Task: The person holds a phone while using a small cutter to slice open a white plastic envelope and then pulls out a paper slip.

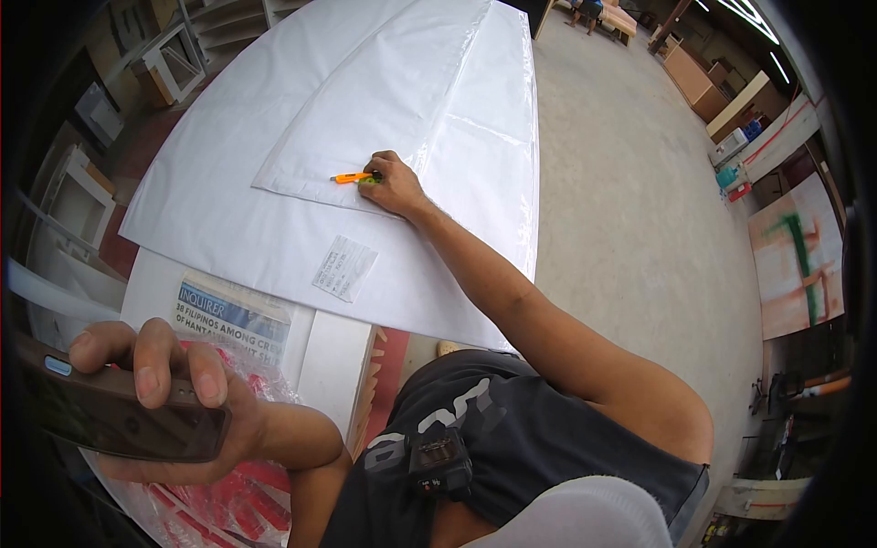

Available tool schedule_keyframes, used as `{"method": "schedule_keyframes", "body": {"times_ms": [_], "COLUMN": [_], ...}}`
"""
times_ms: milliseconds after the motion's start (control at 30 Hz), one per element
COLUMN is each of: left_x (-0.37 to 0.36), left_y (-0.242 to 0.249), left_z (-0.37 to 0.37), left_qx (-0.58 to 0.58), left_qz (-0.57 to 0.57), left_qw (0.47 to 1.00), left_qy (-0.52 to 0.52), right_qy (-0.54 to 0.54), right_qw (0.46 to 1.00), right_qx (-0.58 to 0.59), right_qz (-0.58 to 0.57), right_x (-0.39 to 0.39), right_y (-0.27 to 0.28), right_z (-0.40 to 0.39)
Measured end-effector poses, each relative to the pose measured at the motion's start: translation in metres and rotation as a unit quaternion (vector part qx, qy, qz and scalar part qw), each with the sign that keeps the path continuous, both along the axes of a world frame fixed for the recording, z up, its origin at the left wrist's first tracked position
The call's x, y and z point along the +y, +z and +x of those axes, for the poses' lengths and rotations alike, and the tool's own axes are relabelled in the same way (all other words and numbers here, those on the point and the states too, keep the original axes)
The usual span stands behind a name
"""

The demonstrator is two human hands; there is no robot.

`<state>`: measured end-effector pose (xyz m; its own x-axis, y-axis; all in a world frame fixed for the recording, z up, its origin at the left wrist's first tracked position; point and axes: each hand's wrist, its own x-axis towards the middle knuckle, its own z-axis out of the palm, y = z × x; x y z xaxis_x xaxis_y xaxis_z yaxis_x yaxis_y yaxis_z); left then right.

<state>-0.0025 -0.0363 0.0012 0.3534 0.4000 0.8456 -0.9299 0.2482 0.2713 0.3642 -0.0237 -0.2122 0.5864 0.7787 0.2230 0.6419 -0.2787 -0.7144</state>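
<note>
At the lower left, my left hand (239,416) grips a phone (128,425) in a dark case, with several fingertips curled over its upper edge. My right hand (395,185) rests on a large white sheet wrapped in clear plastic (219,196). Pinched in its fingers is a slim orange pen-like tool (349,177); a yellow-green piece shows beneath, too covered to name. A smaller white flap or panel (365,110) lies under this hand. Just below it on the sheet sits a paper slip with handwriting (344,268).
A newspaper (233,315) lies on a white board beneath the sheet's near edge. Red items in clear plastic (247,493) are at the lower left. White cabinet frames (82,196) stand along the left. Concrete floor (621,183) runs along the right, with a painted panel (799,260) by the wall.
</note>
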Motion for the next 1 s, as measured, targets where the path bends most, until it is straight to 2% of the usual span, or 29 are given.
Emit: {"method": "schedule_keyframes", "body": {"times_ms": [500,733,800,1000], "left_x": [-0.0030,0.0026,-0.0007,-0.0006], "left_y": [0.0037,0.0029,0.0035,0.0055], "left_z": [-0.0026,-0.0062,-0.0064,-0.0048], "left_qx": [0.040,0.012,0.020,0.028], "left_qz": [-0.020,0.000,-0.038,-0.043], "left_qw": [0.999,1.000,0.999,0.998], "left_qy": [-0.021,-0.009,-0.028,-0.044], "right_qy": [0.000,0.015,0.016,0.027], "right_qw": [0.999,0.999,0.999,0.997], "right_qx": [-0.024,-0.046,-0.048,-0.062], "right_qz": [0.024,0.007,0.001,-0.028], "right_x": [-0.0016,-0.0017,-0.0018,-0.0001], "right_y": [-0.0017,-0.0030,-0.0013,0.0033], "right_z": [-0.0046,-0.0037,-0.0039,-0.0015]}}
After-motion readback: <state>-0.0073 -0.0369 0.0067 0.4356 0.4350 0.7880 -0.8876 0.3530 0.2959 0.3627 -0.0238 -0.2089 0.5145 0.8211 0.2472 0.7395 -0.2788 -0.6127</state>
